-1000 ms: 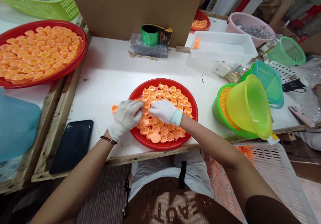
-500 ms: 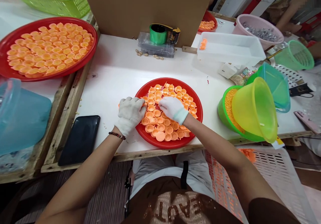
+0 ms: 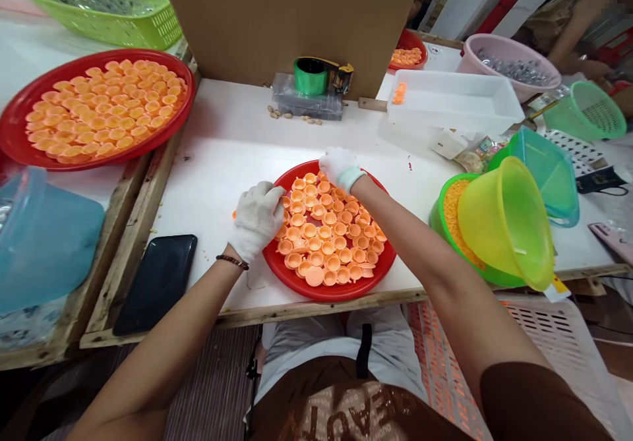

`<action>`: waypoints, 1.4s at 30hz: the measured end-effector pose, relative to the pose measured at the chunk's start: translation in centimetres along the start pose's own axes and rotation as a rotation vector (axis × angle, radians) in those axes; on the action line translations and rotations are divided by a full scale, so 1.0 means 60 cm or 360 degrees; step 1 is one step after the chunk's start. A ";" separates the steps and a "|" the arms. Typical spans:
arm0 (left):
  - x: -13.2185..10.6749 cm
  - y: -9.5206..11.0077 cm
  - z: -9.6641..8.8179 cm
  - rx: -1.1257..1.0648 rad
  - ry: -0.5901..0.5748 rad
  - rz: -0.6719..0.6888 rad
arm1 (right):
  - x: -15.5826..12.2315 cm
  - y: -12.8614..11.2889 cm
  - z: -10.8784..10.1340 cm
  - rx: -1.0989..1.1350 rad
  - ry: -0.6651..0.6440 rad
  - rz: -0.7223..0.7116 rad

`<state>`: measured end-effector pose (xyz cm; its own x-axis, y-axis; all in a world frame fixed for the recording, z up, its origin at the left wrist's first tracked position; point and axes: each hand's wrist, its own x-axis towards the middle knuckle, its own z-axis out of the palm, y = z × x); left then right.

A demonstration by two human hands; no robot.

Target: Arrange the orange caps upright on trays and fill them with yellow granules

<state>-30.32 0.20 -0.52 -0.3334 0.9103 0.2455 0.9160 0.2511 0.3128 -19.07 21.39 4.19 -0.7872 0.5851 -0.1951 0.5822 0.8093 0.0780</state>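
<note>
Small orange plastic cups (image 3: 315, 244), many with little side lugs, fill a round red tray (image 3: 316, 291) in front of me. Most lie with their hollows up; one near the front edge shows a flat face. My left hand (image 3: 257, 220), in a white glove, is closed at the tray's left rim, its fingertips by the cups. A bit of orange shows at its outer side; what it grips is hidden. At the tray's far rim is my right hand (image 3: 340, 168), also gloved, with fingers bent down. Whatever is in its fingers is out of sight.
A second red tray (image 3: 12, 131) of orange cups stands at left, above a blue tub (image 3: 54, 236). A black phone (image 3: 155, 283) lies by the front edge. Green tape (image 3: 310, 77) sits behind. At right are a yellow bowl (image 3: 509, 223) and a white bin (image 3: 455, 95).
My right hand has moved from the middle of the tray to its far rim, uncovering cups there. My left hand stays by the left rim. The view has shifted slightly.
</note>
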 end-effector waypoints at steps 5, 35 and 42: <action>0.064 0.037 0.039 -0.0224 -0.0156 0.0414 | 0.011 0.008 0.014 0.0172 -0.0198 0.0174; -0.167 0.086 0.008 0.0036 -0.0091 0.0451 | -0.246 -0.060 0.108 0.0157 0.0334 -0.0657; -0.183 0.010 -0.019 -0.0008 0.0209 0.0127 | -0.255 -0.089 0.119 0.0161 0.0260 -0.0772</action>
<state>-26.36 -10.01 -1.99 -0.2861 0.8762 0.3879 0.9397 0.1775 0.2922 -8.69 7.77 -0.23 -0.9881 0.1510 -0.0294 0.1529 0.9850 -0.0799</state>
